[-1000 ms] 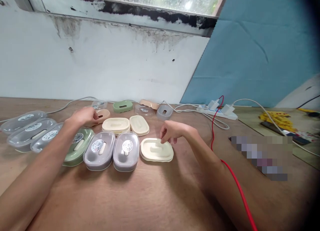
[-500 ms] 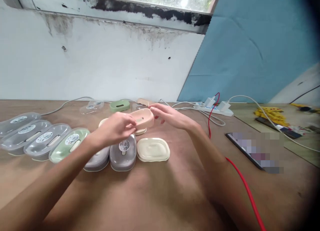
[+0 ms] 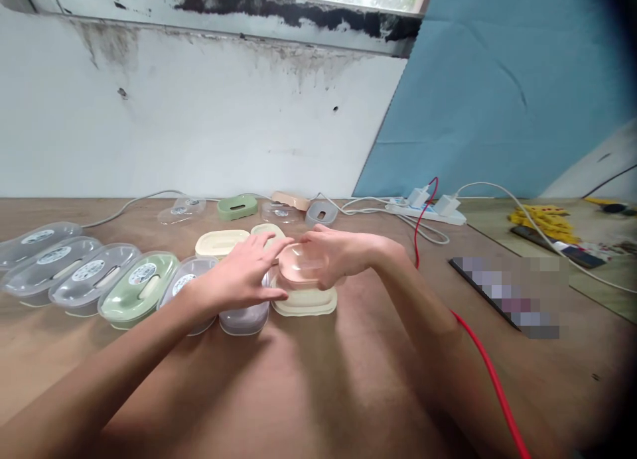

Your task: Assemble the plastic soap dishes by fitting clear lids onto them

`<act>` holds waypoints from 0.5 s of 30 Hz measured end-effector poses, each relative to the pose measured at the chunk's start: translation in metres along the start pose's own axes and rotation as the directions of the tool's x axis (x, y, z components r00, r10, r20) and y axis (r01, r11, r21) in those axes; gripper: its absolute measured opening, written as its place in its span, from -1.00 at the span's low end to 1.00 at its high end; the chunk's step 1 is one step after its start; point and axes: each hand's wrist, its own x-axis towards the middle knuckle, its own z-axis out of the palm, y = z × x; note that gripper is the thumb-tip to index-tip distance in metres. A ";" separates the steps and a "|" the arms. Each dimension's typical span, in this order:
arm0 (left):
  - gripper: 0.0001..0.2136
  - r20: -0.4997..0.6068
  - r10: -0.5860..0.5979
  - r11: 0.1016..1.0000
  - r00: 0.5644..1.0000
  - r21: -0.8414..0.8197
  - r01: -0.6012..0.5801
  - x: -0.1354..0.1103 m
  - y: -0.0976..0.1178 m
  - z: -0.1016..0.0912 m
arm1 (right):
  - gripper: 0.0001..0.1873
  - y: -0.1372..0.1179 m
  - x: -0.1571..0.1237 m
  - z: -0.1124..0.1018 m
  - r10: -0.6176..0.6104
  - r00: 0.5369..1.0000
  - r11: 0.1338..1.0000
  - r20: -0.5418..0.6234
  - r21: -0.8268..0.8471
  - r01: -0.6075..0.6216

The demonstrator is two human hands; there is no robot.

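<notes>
A peach soap-dish part sits on top of a cream tray on the wooden table. My right hand curls round its right side and grips it. My left hand lies beside its left edge, fingers stretched out and touching it. Under my left hand lie clear-lidded grey boxes, partly hidden. A row of lidded boxes runs left: a green one and clear ones.
Behind the hands lie cream trays, a green tray, clear lids and a grey part. A power strip with chargers, white cables and a red cable lie to the right, with a dark phone.
My left hand picked up the peach part from the back and brought it to the middle. Both hands then lowered it onto the cream tray, and my right hand took hold.
</notes>
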 end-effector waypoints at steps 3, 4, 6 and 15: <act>0.17 0.225 -0.166 0.986 0.960 0.023 0.165 -0.006 -0.007 -0.012 | -0.04 -0.002 -0.004 -0.004 0.110 0.968 0.993 0.225 0.020 -0.117; 0.19 0.291 -0.181 0.983 0.939 0.024 0.182 -0.007 -0.009 -0.016 | 0.02 -0.004 -0.004 -0.004 0.120 0.959 0.991 0.257 0.023 -0.131; 0.21 0.384 -0.163 0.985 0.909 0.006 0.174 -0.009 -0.012 -0.021 | 0.10 -0.007 -0.002 -0.002 0.127 0.944 0.991 0.305 0.011 -0.136; 0.24 0.421 -0.102 0.995 0.901 0.026 0.101 -0.004 -0.014 -0.017 | 0.21 -0.019 0.005 0.012 0.145 0.922 0.988 0.360 -0.010 -0.152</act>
